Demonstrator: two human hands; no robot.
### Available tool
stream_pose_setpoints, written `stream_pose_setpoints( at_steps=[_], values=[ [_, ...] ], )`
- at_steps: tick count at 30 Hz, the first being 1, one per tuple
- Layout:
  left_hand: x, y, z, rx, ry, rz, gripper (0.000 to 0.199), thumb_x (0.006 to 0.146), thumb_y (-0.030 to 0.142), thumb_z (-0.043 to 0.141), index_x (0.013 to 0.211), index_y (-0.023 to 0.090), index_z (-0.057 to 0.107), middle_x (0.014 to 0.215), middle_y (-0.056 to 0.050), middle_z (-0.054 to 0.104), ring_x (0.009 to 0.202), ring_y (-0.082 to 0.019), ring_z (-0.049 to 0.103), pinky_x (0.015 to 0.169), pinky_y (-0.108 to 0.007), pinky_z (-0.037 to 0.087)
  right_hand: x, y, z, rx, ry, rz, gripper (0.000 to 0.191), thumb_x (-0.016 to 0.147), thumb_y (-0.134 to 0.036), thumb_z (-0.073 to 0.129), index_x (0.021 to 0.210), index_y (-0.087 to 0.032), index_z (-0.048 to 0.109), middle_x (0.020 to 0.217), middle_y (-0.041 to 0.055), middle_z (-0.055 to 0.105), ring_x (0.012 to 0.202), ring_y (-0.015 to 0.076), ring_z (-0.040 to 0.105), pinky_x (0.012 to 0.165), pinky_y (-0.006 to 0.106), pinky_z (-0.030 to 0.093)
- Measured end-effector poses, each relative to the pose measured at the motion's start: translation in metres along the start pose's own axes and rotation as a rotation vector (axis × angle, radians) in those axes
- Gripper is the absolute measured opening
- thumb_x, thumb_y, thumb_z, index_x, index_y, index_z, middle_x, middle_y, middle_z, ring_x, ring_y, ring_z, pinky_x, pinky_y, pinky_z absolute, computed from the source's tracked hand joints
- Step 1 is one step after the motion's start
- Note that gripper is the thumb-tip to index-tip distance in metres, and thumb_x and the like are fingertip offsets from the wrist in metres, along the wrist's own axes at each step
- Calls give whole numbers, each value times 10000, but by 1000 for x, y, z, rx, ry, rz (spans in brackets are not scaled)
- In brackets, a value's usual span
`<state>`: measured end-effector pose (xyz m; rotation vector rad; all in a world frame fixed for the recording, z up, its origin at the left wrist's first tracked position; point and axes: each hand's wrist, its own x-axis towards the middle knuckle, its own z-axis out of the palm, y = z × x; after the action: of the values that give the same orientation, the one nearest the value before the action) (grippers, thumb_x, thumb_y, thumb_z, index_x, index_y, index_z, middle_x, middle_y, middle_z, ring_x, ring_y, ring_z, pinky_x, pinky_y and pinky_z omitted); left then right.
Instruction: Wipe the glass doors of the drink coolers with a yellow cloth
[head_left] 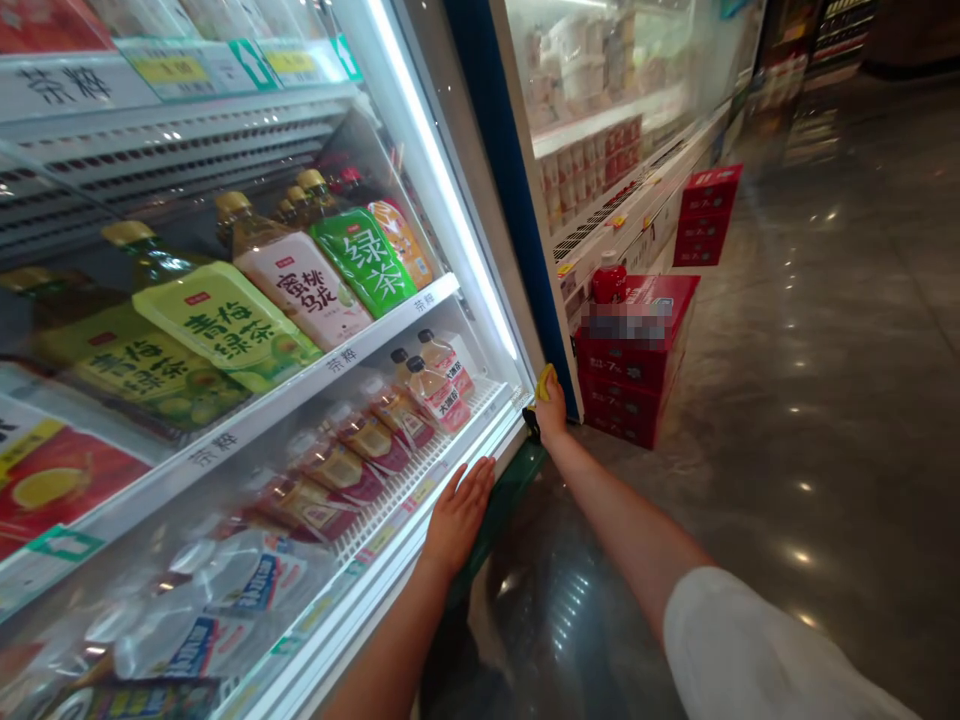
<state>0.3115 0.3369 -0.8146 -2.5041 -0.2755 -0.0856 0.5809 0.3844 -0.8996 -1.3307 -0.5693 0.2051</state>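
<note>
One yellow cloth-looking thing is getting gripped by the right hand at the bottom right corner of one drinks cooler, just past the left hand, which is lying flat along the bottom edge, fingers slightly spread. Two red carton stacks are sitting beyond, btw.

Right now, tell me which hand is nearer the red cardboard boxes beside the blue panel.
Right. The right hand is just short of the boxes; the left hand is farther, at the white cooler's lower edge.
</note>
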Motion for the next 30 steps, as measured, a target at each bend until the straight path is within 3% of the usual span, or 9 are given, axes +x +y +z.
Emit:
stream_pose_setpoints(
  at_steps=[6, 12, 15, 19, 23, 26, 30],
  values=[
    [-1, 4, 1, -23, 32, -29, 553, 978, 134, 440, 1530, 142, 472, 1638, -72, 391, 1558, -199, 282, 1319, -423, 231, -19, -2, -5, 0, -115, -41, 835, 732, -87, 447, 1556, -223, 453, 1692, 42, 311, 1573, 184, 253, 1290, 414, 226],
    [-6, 0, -6, -35, 4, -29, 601, 976, 142, 451, 1574, 178, 406, 1648, -75, 364, 1561, -210, 266, 1317, -460, 241, -1, -7, 0, -6, -79, 1, 921, 750, -66, 405, 1643, -219, 238, 1727, 41, 211, 1607, 194, 106, 1302, 533, 119],
    [-6, -2, -9, -20, 11, -20, 579, 986, 146, 441, 1562, 192, 424, 1652, -67, 353, 1558, -214, 262, 1320, -475, 233, -6, -18, 2, -12, -114, -60, 938, 727, -67, 436, 1637, -224, 269, 1731, 28, 192, 1606, 203, 121, 1310, 490, 144],
    [-8, -1, -11, -6, 7, -31, 539, 993, 137, 433, 1530, 161, 465, 1657, -69, 328, 1565, -210, 209, 1327, -460, 211, -30, -17, -7, -22, -186, -105, 908, 698, -60, 444, 1589, -234, 399, 1704, 20, 282, 1588, 198, 209, 1303, 457, 199],
    [-11, -3, -17, 24, 12, -35, 504, 1009, 139, 424, 1510, 133, 485, 1662, -65, 308, 1565, -212, 174, 1333, -428, 180, -11, -19, -9, -35, -144, -58, 951, 712, -33, 387, 1638, -208, 258, 1721, 49, 226, 1604, 202, 127, 1297, 552, 123],
    [-14, -5, -20, 32, 13, -29, 519, 1005, 133, 437, 1522, 146, 471, 1668, -61, 298, 1564, -211, 179, 1334, -421, 178, -2, -34, -2, -37, -131, -78, 963, 720, -21, 381, 1648, -223, 221, 1738, 23, 151, 1610, 198, 53, 1302, 549, 97],
    [-17, -6, -23, 20, 30, -40, 545, 990, 121, 451, 1534, 152, 457, 1667, -61, 312, 1566, -203, 207, 1330, -417, 215, -42, -39, -3, -63, -268, -241, 934, 720, -19, 405, 1620, -255, 323, 1741, -22, 121, 1610, 208, 45, 1309, 520, 138]
  ],
)
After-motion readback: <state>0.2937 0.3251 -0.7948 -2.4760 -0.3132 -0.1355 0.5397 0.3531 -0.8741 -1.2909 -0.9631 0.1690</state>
